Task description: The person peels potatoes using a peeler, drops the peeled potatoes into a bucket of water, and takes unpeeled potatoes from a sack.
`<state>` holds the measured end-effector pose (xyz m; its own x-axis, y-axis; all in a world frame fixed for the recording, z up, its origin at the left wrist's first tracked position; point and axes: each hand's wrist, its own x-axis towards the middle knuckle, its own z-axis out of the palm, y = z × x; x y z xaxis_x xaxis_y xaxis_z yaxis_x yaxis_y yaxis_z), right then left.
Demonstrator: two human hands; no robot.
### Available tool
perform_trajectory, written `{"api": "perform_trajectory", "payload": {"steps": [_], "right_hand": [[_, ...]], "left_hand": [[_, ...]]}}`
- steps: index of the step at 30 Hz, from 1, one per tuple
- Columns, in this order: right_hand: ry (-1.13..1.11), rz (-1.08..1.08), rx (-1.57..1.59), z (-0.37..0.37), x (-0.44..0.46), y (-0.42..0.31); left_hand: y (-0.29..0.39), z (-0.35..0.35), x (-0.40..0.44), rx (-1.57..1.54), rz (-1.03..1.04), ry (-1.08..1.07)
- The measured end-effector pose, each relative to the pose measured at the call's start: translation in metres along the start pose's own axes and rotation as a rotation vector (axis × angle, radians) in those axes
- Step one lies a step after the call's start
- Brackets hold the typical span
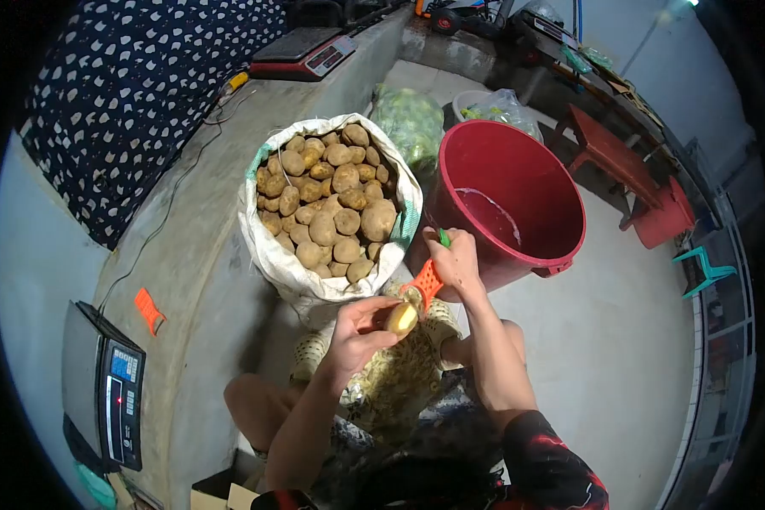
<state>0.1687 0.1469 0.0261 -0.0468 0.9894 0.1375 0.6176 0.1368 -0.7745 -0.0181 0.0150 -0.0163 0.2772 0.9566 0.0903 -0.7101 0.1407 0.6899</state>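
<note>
While the potato (402, 319), partly bared to yellow flesh, sits at the fingertips of the left hand (354, 337), that hand is half curled, pinching it between thumb and fingers. Just ahead and to its right, the right hand (457, 262) is wrapped around the orange peeler (428, 280); whether the blade touches skin, I cannot tell. Light, flat strokes should serve best, left fingertips clear of the blade's path, the potato turned slightly between passes. Below both hands lie peelings (391, 374); ahead of the left stands the potato sack (268, 270), beyond the right the red bucket (512, 195).
</note>
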Motion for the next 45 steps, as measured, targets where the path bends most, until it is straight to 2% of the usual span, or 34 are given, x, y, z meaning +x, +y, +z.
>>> {"api": "perform_trajectory", "payload": {"steps": [1,3,5,7,9,10,12,13,14,15,17,19,20,23,25,26,29,30,33,35,37,38,39,42,45], "right_hand": [[0.018,0.101,-0.041,0.002,0.005,0.008],[0.077,0.064,0.078,0.005,0.005,0.015],[0.026,0.039,0.174,-0.002,-0.004,-0.005],[0.076,-0.117,0.026,-0.013,-0.019,-0.032],[0.105,-0.284,-0.156,-0.016,-0.020,-0.030],[0.109,-0.277,-0.155,-0.013,-0.015,-0.019],[0.122,-0.150,-0.097,-0.006,0.000,0.000],[0.129,-0.153,-0.095,-0.008,0.002,0.002],[0.105,-0.013,0.030,-0.009,0.001,0.004],[0.082,0.127,0.156,-0.010,-0.001,-0.001],[0.080,-0.011,0.163,-0.013,-0.008,-0.010],[0.198,-0.307,-0.034,-0.017,-0.018,-0.020],[0.196,-0.303,-0.033,-0.015,-0.017,-0.017],[0.224,-0.267,-0.095,-0.009,-0.008,0.000],[0.134,0.026,-0.075,-0.011,0.000,0.005],[0.139,0.125,0.055,-0.010,0.003,0.008],[0.041,0.008,0.112,-0.018,-0.009,-0.016],[0.091,-0.129,0.052,-0.022,-0.019,-0.030],[0.118,-0.201,-0.129,-0.019,-0.019,-0.020],[0.173,-0.177,-0.092,-0.012,-0.006,-0.001],[0.081,0.177,0.097,-0.016,-0.001,-0.004],[0.062,0.207,0.212,-0.016,-0.004,-0.005],[0.060,0.202,0.208,-0.018,-0.010,-0.016],[0.148,-0.283,-0.099,-0.021,-0.026,-0.034],[0.192,-0.148,-0.058,-0.012,-0.008,-0.003]], "left_hand": [[0.003,0.003,-0.001,0.005,-0.003,-0.002],[0.013,0.010,0.000,-0.106,0.033,-0.026],[0.009,0.003,0.001,-0.088,0.015,0.002],[0.003,-0.001,0.002,0.186,0.049,0.087],[-0.001,0.001,0.002,0.225,0.072,0.093],[-0.001,0.003,0.001,0.192,0.072,0.061],[0.000,0.008,0.000,0.161,0.075,0.024],[0.002,0.009,-0.001,0.039,0.038,-0.023],[0.004,0.010,-0.002,-0.082,-0.005,-0.069],[0.004,0.009,-0.001,-0.077,-0.009,-0.075],[0.000,0.009,0.001,-0.067,0.037,-0.005],[-0.005,0.009,0.003,0.031,0.048,0.023],[-0.007,0.012,0.003,0.118,0.093,0.033],[-0.004,0.017,0.002,0.209,0.117,0.025],[-0.003,0.011,-0.001,0.084,0.026,0.003],[-0.004,0.011,-0.002,0.042,0.040,-0.015],[-0.013,0.003,0.000,0.053,0.121,0.086],[-0.009,0.008,0.002,0.097,0.075,0.082],[-0.005,0.022,-0.001,0.177,0.111,0.118],[-0.008,0.010,0.000,0.111,0.074,0.059],[-0.003,0.009,0.001,-0.023,0.111,-0.054],[-0.003,0.012,0.000,-0.024,0.126,-0.015],[-0.001,0.015,0.000,-0.027,0.132,-0.015],[-0.001,0.021,-0.003,0.119,0.082,0.103],[0.000,0.022,-0.006,0.139,0.036,0.070]]}}
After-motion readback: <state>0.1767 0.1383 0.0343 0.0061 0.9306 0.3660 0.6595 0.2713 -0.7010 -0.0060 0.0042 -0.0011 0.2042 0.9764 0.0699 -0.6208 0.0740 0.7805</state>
